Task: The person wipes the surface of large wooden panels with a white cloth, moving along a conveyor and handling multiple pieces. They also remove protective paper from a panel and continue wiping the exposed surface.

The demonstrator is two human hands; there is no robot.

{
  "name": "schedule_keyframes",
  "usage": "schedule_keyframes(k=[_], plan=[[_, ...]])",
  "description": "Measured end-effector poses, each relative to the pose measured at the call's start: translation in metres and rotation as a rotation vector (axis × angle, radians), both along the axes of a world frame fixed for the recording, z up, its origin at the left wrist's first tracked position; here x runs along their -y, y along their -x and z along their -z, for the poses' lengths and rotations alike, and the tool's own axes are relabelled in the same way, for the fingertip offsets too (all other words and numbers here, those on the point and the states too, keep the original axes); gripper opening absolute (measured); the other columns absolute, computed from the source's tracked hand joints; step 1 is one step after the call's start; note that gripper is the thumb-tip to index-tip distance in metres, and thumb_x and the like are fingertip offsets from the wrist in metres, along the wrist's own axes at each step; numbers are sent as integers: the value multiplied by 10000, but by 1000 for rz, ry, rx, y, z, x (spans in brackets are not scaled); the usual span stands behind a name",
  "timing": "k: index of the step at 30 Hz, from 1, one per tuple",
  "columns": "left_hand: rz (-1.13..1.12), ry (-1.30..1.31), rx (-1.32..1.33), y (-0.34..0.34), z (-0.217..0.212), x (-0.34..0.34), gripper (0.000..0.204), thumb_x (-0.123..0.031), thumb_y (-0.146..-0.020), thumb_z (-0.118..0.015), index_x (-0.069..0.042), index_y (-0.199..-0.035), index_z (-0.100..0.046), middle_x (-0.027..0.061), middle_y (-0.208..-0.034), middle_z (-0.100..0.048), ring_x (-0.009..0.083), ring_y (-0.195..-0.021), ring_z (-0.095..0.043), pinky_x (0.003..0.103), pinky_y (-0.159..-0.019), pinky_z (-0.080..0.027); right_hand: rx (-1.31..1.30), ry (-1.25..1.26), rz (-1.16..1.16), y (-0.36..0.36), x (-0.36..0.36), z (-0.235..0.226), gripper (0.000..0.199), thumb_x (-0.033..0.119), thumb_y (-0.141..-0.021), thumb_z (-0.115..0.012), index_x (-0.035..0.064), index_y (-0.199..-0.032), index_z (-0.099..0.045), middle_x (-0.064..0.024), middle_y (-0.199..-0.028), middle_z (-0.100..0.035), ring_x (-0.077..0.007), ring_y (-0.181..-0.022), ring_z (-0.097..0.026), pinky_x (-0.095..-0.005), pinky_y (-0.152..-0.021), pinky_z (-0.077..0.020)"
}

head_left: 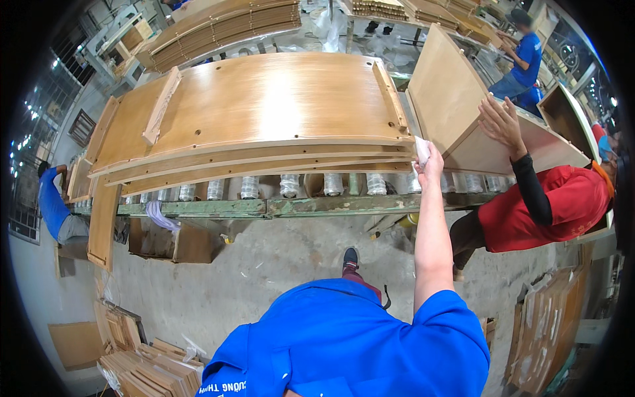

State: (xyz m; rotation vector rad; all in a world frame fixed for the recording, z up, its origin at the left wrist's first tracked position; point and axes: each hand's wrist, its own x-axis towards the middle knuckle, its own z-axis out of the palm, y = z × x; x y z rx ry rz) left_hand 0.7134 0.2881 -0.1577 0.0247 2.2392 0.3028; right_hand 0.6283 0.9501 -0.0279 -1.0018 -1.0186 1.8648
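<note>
My right hand [428, 161] is stretched forward and closed on a small white cloth [421, 149], pressed at the right end of a stack of long brown wooden panels [264, 106] lying on a roller conveyor [291, 186]. My left hand is out of sight. Just right of my hand, a person in a red shirt [562, 202] has a hand [501, 122] on an upright wooden box-like cabinet part [456, 99].
A green conveyor frame [264, 207] runs across below the rollers. More panel stacks [225, 30] lie behind. People in blue stand at far left [53, 205] and top right [526, 56]. Wood offcuts [142, 370] are piled on the concrete floor at lower left and right.
</note>
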Motion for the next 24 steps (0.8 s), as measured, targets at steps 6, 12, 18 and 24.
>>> schedule_keyframes(k=[6,12,18,24], plan=[[-144,-124,-113,26,-3,-55,371,-328,-848,-523,-64,-1097,-603,185,-994,-634,310,-978,-595,394,-848,-458,218,-210,-155,10,-28,6,258,300,-857,-569,61,-953,-563,-48,-666,-559,-132,-435,-496,-250,-328,-354],[-161,-379,-168,66,7,-102,370,-315,-859,-519,-49,-1108,-589,188,-1035,-625,320,-977,-598,377,-836,-465,534,-727,-34,17,-44,4,334,328,-816,-597,29,-965,-615,-104,-789,-646,-210,-655,-627,-338,-550,-498],[-32,-438,-122,58,17,-119,383,-316,-857,-523,-48,-1123,-584,168,-1047,-627,297,-974,-600,368,-842,-463,694,-1046,-6,-18,-43,-12,374,306,-785,-614,33,-1041,-612,-170,-959,-649,-295,-872,-628,-367,-798,-471],[-197,-832,147,70,6,-185,435,-293,-891,-547,-56,-1249,-481,109,-1116,-582,161,-933,-579,302,-793,-471,-464,633,-709,-59,78,49,339,345,-866,-492,111,-1103,-555,-104,-940,-607,-177,-674,-555,-270,-513,-451]])
